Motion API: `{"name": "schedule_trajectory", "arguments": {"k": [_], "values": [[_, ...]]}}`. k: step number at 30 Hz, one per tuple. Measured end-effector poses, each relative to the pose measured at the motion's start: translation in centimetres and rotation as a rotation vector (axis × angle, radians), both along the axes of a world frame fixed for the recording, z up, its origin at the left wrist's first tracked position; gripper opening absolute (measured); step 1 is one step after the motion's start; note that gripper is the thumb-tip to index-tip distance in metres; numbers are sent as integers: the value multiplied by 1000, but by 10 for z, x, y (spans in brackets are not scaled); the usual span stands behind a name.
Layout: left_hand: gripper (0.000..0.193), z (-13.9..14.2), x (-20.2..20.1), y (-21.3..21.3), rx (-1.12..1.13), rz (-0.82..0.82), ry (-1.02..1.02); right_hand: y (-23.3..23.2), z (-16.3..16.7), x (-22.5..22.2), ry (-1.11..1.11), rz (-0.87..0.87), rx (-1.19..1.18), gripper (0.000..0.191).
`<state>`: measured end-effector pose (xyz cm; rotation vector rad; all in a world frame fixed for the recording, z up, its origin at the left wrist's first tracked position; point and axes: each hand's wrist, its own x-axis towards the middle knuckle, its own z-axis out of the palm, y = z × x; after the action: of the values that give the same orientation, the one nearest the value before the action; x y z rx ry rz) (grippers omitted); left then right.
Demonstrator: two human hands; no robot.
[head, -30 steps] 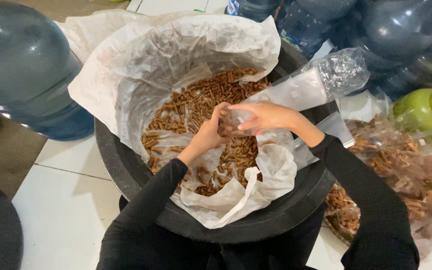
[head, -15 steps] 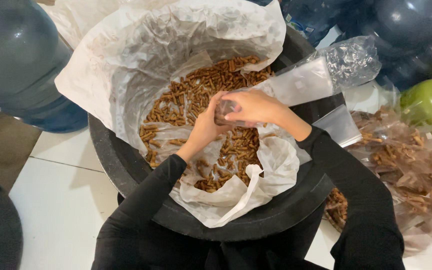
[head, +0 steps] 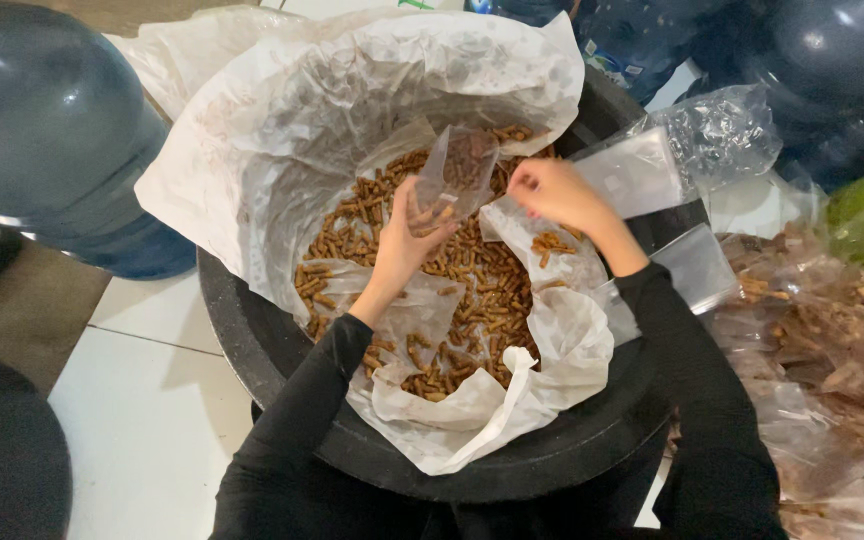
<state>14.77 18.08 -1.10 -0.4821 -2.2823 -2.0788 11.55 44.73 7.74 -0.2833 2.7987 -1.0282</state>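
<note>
A small clear plastic bag (head: 455, 180), partly filled with brown stick snacks, is held upright over the lined black tub (head: 252, 340) in the closed grip of the left hand (head: 407, 240). The right hand (head: 552, 195) is held just beside it, fingers loosely curled, apparently empty.

Dim, cool indoor light from above, soft shadows, glare on the water jugs (head: 47, 130), slightly soft focus.
</note>
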Motion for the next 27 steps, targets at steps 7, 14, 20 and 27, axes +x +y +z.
{"name": "schedule_trajectory", "arguments": {"k": [7, 14, 20, 27], "values": [[85, 15, -10, -7, 24, -7, -41, -48, -152, -33, 206, 468, 228, 81], [84, 17, -26, -5, -8, 19, 110, -89, -176, -75, -195, 480, 495, 74], [83, 21, -32, -4, 10, -7, 94, -109, -192, -96, -521, 434, 555, 70], [82, 24, -32, -9, -16, -65, 59, -112, -205, -74, -222, 774, 488, 87]]}}
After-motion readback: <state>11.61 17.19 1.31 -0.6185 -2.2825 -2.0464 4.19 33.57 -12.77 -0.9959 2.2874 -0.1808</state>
